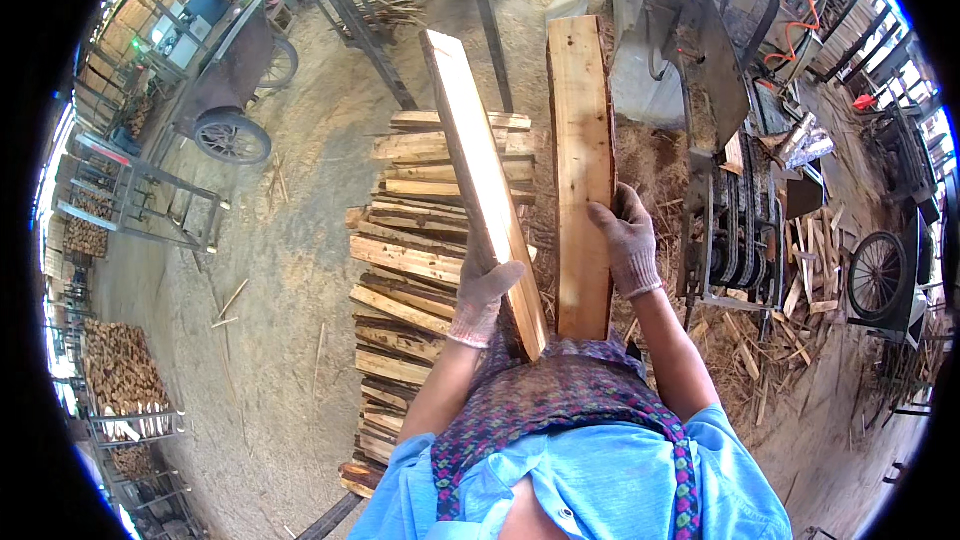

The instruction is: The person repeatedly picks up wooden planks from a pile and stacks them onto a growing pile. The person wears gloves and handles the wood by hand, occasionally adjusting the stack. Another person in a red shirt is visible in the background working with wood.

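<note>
In front of my apron I hold two long sawn boards upright, one in each gloved hand. My left hand (487, 285) is closed round the lower part of the left board (480, 160), which leans to the left and catches bright light. The thumb lies over its edge. My right hand (625, 240) grips the right edge of a wider board (580, 160) with dark bark along its side. The lower ends of both boards reach my patterned apron (560, 390). Behind the left board lies a long stack of rough boards (405, 258).
On the right stands a machine with chains (735, 240); wood offcuts (815, 255) lie beside it. A two-wheeled cart (235, 80) is at the far left. Metal posts (490, 30) rise ahead. Bundled sticks (125, 365) sit on a rack at the left. Sawdust covers the floor (270, 340).
</note>
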A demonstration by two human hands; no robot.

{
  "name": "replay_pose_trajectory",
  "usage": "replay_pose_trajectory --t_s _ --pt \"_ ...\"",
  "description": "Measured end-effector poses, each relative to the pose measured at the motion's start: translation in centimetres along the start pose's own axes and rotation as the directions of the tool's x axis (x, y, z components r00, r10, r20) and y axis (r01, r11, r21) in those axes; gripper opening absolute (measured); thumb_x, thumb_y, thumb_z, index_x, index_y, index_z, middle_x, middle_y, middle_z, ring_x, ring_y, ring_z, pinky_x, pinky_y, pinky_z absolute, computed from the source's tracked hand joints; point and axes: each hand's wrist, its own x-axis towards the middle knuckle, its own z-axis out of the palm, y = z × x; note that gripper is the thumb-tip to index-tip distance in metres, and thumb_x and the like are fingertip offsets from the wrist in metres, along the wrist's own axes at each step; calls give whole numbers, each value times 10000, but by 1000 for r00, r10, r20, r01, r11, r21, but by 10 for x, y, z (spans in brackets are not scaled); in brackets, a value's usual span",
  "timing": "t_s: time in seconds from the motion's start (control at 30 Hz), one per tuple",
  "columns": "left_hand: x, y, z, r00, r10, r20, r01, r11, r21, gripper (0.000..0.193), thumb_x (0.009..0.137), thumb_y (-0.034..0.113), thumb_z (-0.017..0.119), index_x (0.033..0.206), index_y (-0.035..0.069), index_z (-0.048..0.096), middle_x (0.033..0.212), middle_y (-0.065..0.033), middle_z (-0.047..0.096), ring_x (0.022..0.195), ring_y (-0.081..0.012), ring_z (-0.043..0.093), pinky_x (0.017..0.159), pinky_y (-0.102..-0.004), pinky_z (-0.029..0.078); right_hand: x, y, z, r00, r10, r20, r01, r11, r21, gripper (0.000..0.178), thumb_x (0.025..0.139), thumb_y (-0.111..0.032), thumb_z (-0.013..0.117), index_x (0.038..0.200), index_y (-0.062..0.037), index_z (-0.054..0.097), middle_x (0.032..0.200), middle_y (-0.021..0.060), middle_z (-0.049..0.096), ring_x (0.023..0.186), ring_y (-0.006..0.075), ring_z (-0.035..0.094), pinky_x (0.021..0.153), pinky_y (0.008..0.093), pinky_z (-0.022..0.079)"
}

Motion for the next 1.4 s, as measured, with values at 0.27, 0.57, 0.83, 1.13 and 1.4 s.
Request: replay_pose_trajectory --t_s 0.27,0.57,0.83,1.13,1.4 --pt "-5 21 28 995 -88 -49 92 993 80 923 814 46 698 1607 25 228 1431 -95 501 1307 -199 496 1125 -337 403 -19 -27 33 995 -93 -23 77 920 -384 335 943 -181 681 1219 -9 601 985 156 733 898 220 699 832 348 536" --pt "7 -15 28 989 128 -74 -67 833 550 1094 698 223 911 1553 3 265 1361 -220 501 1194 -322 605 1002 -385 517 -17 -33 57 981 69 181 14 908 -419 531 926 -338 700 1285 36 586 1057 207 723 975 251 701 876 353 537" --pt "4 17 16 994 -108 -1 106 976 189 1013 807 -18 775 1614 8 163 1517 -150 463 1105 -194 636 956 -315 564 -4 -24 38 941 235 242 -201 967 -156 366 978 -194 609 1244 56 643 1036 50 697 921 136 625 867 283 512" --pt "10 43 0 964 -257 -71 255 966 -37 594 856 281 797 1331 20 555 1093 -86 671 933 -187 701 792 -304 610 14 -4 -23 945 325 -44 -311 930 193 356 975 -239 505 1141 43 647 971 100 684 847 183 653 784 313 550" --pt "26 10 56 1000 -29 -3 29 993 118 769 903 267 778 1519 -5 405 1309 -44 612 1105 -106 598 976 -256 483 36 20 -39 942 330 -59 -314 929 195 393 978 -151 573 1299 77 559 1036 80 679 839 125 616 725 273 532"
